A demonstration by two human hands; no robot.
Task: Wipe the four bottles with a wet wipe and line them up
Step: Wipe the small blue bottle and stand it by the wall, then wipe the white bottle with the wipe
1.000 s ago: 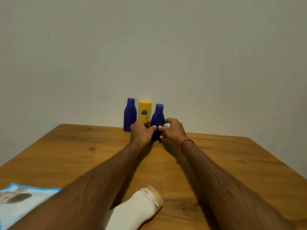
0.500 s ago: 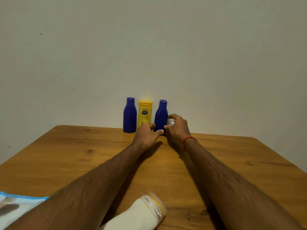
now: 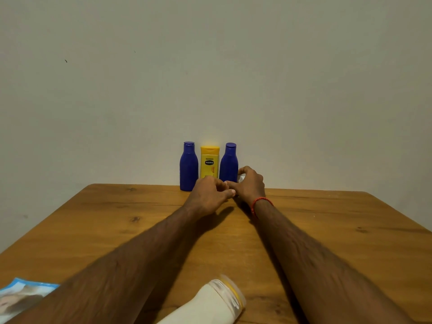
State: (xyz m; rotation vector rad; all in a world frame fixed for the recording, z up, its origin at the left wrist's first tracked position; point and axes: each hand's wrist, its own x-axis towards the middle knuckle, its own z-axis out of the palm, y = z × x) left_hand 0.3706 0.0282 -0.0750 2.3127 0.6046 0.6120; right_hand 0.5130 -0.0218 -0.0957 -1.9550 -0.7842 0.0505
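Blue bottles (image 3: 189,169) flank yellow bottle (image 3: 209,160), all upright.

The left forearm (image 3: 140,253) and right forearm (image 3: 315,253) are bare and hairy. A thin red thread bracelet (image 3: 258,200) circles the right wrist.

A: What's behind?
B: A plain, pale wall (image 3: 304,78), unevenly lit, with one small dark mark (image 3: 66,61) high on the left.
A: And below?
B: A wooden counter (image 3: 93,230), warm brown with dark knots, its far edge meeting the wall. Soft shadows lie on it.
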